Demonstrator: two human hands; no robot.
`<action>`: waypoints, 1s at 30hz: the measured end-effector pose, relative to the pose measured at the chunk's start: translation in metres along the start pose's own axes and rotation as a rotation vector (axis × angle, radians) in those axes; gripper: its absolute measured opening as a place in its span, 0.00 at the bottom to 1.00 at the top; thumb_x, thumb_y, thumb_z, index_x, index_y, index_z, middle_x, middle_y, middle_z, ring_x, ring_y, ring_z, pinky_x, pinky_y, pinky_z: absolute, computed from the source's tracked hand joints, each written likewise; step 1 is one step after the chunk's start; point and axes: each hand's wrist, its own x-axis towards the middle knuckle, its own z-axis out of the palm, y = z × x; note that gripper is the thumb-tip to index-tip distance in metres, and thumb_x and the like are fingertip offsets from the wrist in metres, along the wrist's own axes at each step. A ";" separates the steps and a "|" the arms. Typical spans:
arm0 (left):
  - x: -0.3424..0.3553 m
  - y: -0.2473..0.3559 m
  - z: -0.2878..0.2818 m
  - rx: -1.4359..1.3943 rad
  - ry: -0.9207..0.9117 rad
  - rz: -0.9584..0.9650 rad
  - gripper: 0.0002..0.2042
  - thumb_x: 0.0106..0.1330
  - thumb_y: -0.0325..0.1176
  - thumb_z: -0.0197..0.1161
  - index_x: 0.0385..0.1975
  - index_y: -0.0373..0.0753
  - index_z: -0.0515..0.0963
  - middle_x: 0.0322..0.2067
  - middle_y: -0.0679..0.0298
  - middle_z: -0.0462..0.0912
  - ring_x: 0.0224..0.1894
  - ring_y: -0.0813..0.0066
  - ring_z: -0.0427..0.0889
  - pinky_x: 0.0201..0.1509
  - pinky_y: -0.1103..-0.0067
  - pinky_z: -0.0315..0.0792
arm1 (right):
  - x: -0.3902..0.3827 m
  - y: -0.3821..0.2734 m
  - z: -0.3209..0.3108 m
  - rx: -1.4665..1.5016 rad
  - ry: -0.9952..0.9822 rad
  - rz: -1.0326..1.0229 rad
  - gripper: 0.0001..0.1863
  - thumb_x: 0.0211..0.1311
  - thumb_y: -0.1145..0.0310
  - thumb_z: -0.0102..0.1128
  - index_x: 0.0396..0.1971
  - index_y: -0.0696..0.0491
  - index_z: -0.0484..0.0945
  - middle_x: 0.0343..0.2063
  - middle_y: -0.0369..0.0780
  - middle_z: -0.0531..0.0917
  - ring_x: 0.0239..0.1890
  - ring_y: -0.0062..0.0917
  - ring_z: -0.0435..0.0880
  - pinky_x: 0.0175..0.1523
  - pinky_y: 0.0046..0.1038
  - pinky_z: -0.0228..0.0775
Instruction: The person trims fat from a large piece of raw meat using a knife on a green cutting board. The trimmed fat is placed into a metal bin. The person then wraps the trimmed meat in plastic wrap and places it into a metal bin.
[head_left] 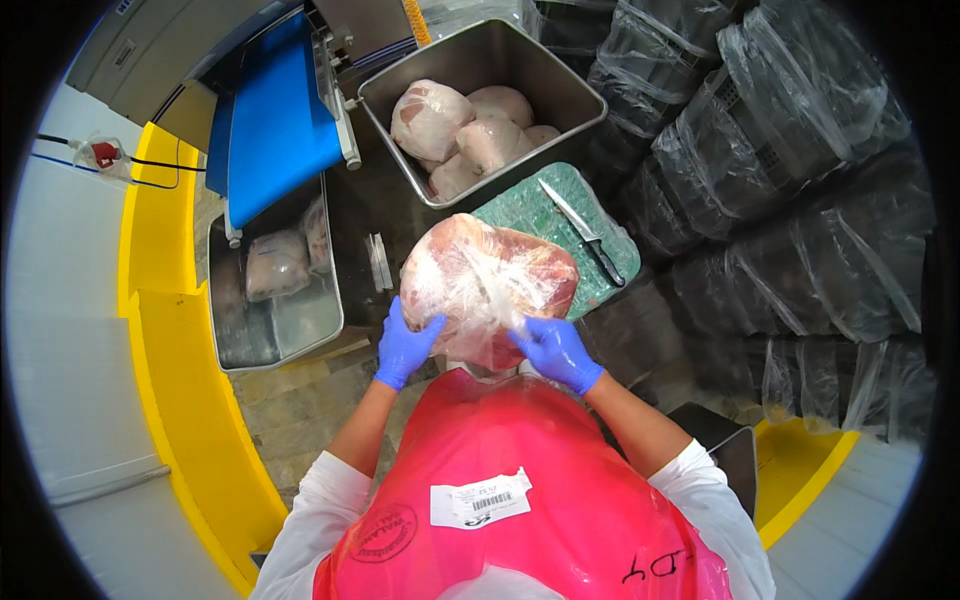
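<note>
A large piece of raw meat in a clear plastic bag [480, 280] is in front of me, over the near part of a green cutting board [520, 205]. My left hand [405, 345], in a blue glove, grips the bag's near left side, thumb laid on top. My right hand [555, 350], gloved the same, has its fingers closed on the plastic at the near right side. A knife with a black handle [603, 260] lies on the board beyond the meat, its blade pointing away to the left.
A metal bin [590, 118] with several wrapped meat pieces [492, 143] stands beyond the board. At left, another metal bin [235, 345] with bagged meat sits below a blue conveyor belt [280, 110]. Plastic-draped dark crates [790, 250] are stacked at right. A yellow barrier [180, 390] runs along the left.
</note>
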 end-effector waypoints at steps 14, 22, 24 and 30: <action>-0.047 0.069 0.014 -0.010 -0.607 0.289 0.14 0.75 0.40 0.61 0.42 0.32 0.79 0.29 0.54 0.79 0.33 0.65 0.81 0.40 0.69 0.73 | -0.013 0.078 -0.053 0.288 0.281 0.250 0.20 0.65 0.55 0.71 0.41 0.60 0.85 0.36 0.45 0.89 0.38 0.27 0.87 0.46 0.34 0.78; -0.079 -0.098 0.038 -0.019 -0.401 0.018 0.18 0.71 0.46 0.66 0.38 0.32 0.81 0.28 0.53 0.82 0.31 0.65 0.81 0.41 0.66 0.77 | -0.028 0.134 0.036 -0.306 -0.212 0.467 0.19 0.63 0.54 0.66 0.47 0.53 0.85 0.42 0.52 0.88 0.44 0.47 0.89 0.51 0.44 0.80; -0.076 -0.098 0.042 -0.026 -0.284 -0.074 0.18 0.70 0.46 0.69 0.36 0.33 0.81 0.27 0.55 0.82 0.30 0.67 0.81 0.40 0.67 0.76 | -0.025 0.149 0.049 -0.309 -0.218 0.395 0.17 0.65 0.56 0.63 0.46 0.51 0.84 0.39 0.51 0.88 0.41 0.45 0.89 0.49 0.43 0.81; -0.064 -0.061 0.035 -0.472 -0.183 -0.419 0.12 0.70 0.43 0.71 0.33 0.42 0.80 0.23 0.71 0.76 0.21 0.85 0.69 0.23 0.80 0.62 | -0.001 0.148 0.037 0.057 -0.723 0.317 0.11 0.67 0.63 0.61 0.42 0.54 0.83 0.32 0.45 0.86 0.30 0.30 0.88 0.37 0.34 0.83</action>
